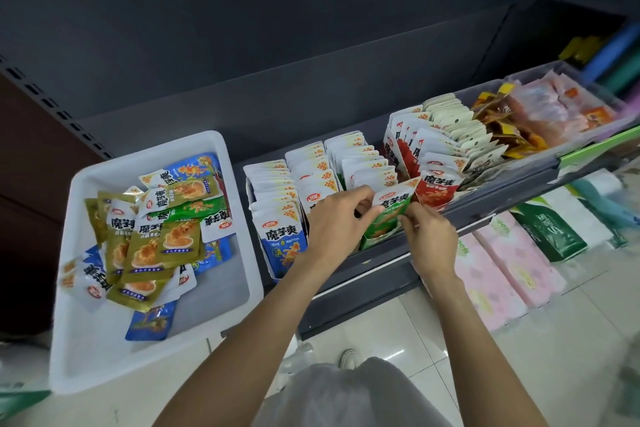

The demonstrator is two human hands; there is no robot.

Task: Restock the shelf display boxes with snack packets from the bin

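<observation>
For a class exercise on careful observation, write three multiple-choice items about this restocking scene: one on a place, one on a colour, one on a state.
1. Where does the white bin sit?
A. left of the display boxes
B. on the floor tiles
C. right of the red box

2. What colour is the packet held by both hands?
A. blue
B. green
C. gold

3. What state is the left hand in?
A. flat and idle
B. inside the bin
C. grip on a packet

Key: 1 A, the bin lies left of the blue box. 2 B, the held packet is green. 3 C, left and right hand pinch it.
</observation>
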